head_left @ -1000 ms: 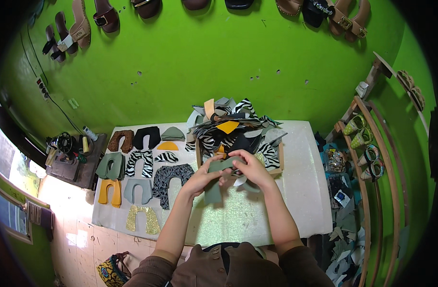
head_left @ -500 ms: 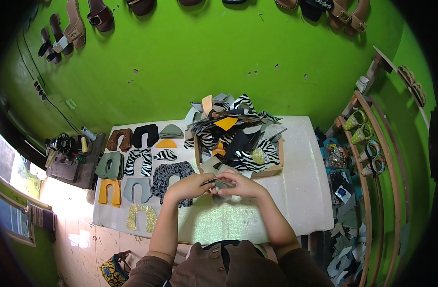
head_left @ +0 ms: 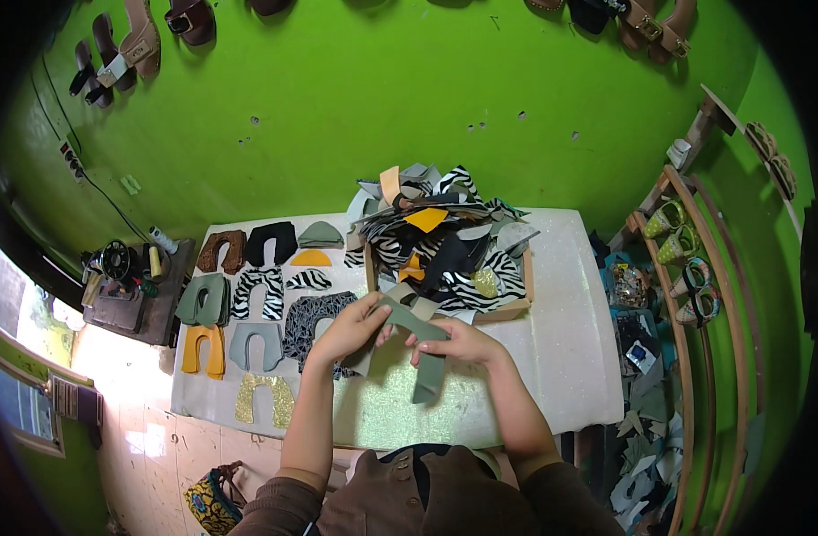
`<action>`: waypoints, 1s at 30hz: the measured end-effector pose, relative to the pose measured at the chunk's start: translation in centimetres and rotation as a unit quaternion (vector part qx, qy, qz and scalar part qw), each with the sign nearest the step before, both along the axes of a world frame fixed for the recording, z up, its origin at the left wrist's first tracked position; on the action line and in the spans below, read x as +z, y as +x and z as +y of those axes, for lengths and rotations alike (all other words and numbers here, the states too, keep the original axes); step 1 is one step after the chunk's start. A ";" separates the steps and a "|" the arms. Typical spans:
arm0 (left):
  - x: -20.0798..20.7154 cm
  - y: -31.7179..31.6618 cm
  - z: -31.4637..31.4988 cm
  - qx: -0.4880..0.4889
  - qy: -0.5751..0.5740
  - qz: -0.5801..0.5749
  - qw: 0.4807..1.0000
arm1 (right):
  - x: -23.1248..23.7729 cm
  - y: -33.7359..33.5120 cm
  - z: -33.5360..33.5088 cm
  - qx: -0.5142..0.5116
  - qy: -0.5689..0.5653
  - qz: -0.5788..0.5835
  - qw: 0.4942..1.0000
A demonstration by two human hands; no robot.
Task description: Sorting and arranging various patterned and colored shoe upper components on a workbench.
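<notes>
A grey-green arch-shaped material piece (head_left: pixel 415 322) is held spread between both hands above the table. My left hand (head_left: pixel 355 329) pinches its upper left end, and my right hand (head_left: pixel 462 343) grips its right side, from which one leg hangs down. Just beyond the hands stands a cardboard box (head_left: pixel 513 310) heaped with zebra-print, black, grey and orange scraps (head_left: pixel 453 259). Left of my left hand lie a black-and-grey patterned piece (head_left: pixel 303 326), a pale grey arch piece (head_left: pixel 244 338) and a zebra-print arch piece (head_left: pixel 248 304).
More cut pieces rest on the white table (head_left: pixel 570 357): green (head_left: pixel 194 304), orange (head_left: pixel 192 339), gold glitter (head_left: pixel 246 393), brown (head_left: pixel 211 250) and black (head_left: pixel 260 237). A sewing machine (head_left: pixel 117 259) stands at left. At right are a wooden rack (head_left: pixel 681 366) with sandals and a scrap pile (head_left: pixel 641 447).
The grey-green piece, folded small between my hands before, is now opened out with a leg hanging. My hands have drawn slightly apart.
</notes>
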State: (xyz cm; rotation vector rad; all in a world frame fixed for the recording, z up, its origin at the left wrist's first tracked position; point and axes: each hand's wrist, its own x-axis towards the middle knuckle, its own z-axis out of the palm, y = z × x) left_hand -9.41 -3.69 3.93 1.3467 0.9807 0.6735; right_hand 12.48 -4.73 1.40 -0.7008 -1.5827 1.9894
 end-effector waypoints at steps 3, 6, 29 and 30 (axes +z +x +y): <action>-0.6 -0.6 -0.3 0.069 -0.101 -0.084 0.989 | -0.4 0.2 -0.7 -0.068 -0.118 0.086 0.987; -2.1 -1.5 -1.1 0.067 -0.188 -0.265 0.943 | -0.8 -1.2 -0.4 -0.150 -0.131 0.072 0.977; -10.2 -26.6 -1.7 0.188 -0.336 -0.483 0.787 | -8.1 -29.2 2.0 -0.160 -0.421 0.253 0.856; -10.4 -28.0 -1.8 0.231 -0.331 -0.459 0.791 | -8.6 -30.7 2.1 -0.146 -0.448 0.262 0.842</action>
